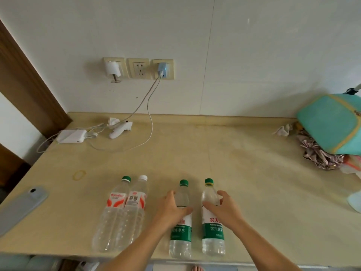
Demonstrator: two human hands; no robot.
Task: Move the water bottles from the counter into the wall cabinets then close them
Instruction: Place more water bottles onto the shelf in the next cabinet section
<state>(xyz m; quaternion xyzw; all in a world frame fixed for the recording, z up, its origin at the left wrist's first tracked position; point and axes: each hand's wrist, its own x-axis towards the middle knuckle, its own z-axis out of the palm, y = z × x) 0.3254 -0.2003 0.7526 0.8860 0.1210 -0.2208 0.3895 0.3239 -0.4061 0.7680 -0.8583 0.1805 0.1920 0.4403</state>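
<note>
Both hands are already wrapped on bottles at the near table edge: left hand (172,210) curls around one green-label bottle (180,222), right hand (224,208) around the other green-label bottle (213,231). Two red-label bottles (121,214) stand touching to the left. They look full, so probably heavy-ish, thin plastic, squeezy. I'd grip mid-body, above the label.
</note>
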